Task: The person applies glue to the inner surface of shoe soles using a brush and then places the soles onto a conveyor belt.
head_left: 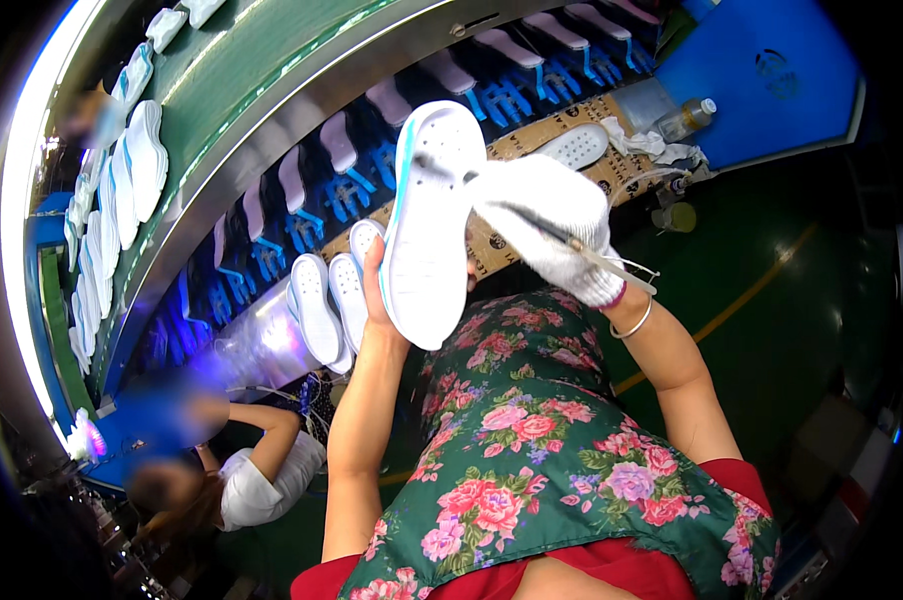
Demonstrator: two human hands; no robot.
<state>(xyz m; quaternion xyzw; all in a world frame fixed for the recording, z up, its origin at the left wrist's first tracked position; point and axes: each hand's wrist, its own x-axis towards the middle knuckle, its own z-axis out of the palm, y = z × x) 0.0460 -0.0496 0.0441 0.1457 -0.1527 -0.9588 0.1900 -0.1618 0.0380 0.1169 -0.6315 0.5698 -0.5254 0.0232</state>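
Note:
A white shoe sole with a light-blue stripe along its edge is held up in front of me, its inner face with small holes in the heel toward me. My bare left hand grips it low down, thumb at the left edge and fingers behind it. A white knitted glove covers my right hand, which is closed round a thin-handled tool. The tool slants toward the sole's right edge; its tip is too unclear to identify. The glove is right beside the sole.
More white soles stand at left, with one sole on the cardboard-covered bench. Behind run a rack of hanging purple-grey shoe forms and a green conveyor carrying soles. A bottle stands far right; a co-worker is at lower left.

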